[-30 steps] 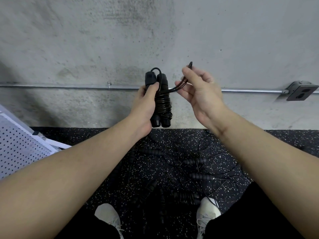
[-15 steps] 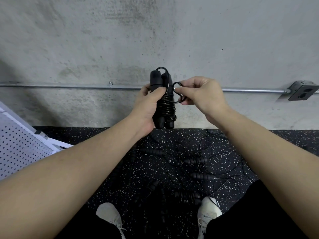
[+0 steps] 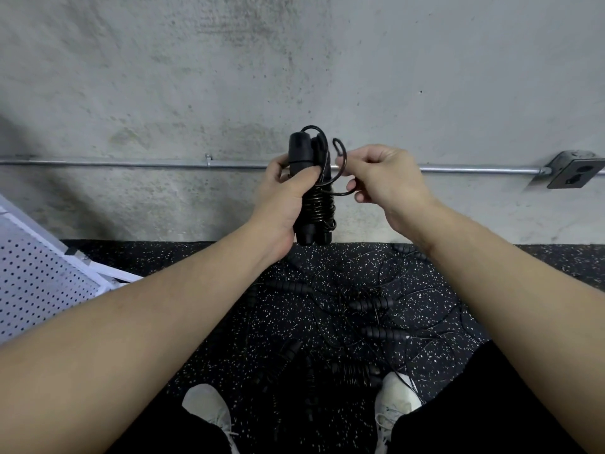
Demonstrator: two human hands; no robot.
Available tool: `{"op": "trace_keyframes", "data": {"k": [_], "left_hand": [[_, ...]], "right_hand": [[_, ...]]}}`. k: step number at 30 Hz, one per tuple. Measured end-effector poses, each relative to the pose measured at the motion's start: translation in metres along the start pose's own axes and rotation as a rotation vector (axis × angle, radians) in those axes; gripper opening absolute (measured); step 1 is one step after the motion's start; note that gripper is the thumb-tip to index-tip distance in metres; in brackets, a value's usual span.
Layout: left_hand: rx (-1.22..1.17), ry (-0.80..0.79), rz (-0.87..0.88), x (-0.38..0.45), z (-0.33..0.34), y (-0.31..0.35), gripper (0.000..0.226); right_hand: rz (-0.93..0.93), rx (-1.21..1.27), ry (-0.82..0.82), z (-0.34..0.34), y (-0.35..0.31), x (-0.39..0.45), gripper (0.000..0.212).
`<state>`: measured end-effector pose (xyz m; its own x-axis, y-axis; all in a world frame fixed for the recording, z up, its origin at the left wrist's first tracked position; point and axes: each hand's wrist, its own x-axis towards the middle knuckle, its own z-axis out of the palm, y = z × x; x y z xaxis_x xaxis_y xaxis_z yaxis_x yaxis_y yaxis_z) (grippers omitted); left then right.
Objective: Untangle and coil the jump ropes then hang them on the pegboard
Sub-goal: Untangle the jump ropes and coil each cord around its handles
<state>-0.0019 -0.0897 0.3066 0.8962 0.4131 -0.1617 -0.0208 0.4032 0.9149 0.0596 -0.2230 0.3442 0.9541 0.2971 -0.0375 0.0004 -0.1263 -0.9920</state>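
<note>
The jump rope point(image 3: 314, 204) you hold is black all over, handles and wound cord alike. On the floor point(image 3: 540, 267), which is black rubber flecked with white specks, the loose ropes point(image 3: 370, 309) are black too. Your shoes point(image 3: 209, 411) are white, your shorts point(image 3: 484, 407) black. The far wall point(image 3: 196, 77) is grey concrete with darker mottled stains, crossed by a silver pipe point(image 3: 131, 164). At left, the pegboard point(image 3: 36, 283) is white, dotted with rows of dark holes.

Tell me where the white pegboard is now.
In the head view, the white pegboard leans at the far left on the speckled floor, below the concrete wall, beside the left forearm.
</note>
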Motion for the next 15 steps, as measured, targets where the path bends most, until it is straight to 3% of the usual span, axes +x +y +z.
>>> {"op": "trace_keyframes", "data": {"k": [7,12,15], "left_hand": [[0.117,0.162,0.015,0.001,-0.001,-0.001,0.035],[0.130,0.288,0.023,0.003,-0.004,-0.001,0.040],[0.044,0.352,0.042,0.002,-0.002,0.002,0.039]], "right_hand": [[0.119,0.218,0.033,0.000,-0.003,-0.001,0.030],[0.119,-0.027,-0.004,0.005,0.004,-0.009,0.074],[0.210,-0.042,0.017,0.014,0.009,-0.015,0.085]]}}
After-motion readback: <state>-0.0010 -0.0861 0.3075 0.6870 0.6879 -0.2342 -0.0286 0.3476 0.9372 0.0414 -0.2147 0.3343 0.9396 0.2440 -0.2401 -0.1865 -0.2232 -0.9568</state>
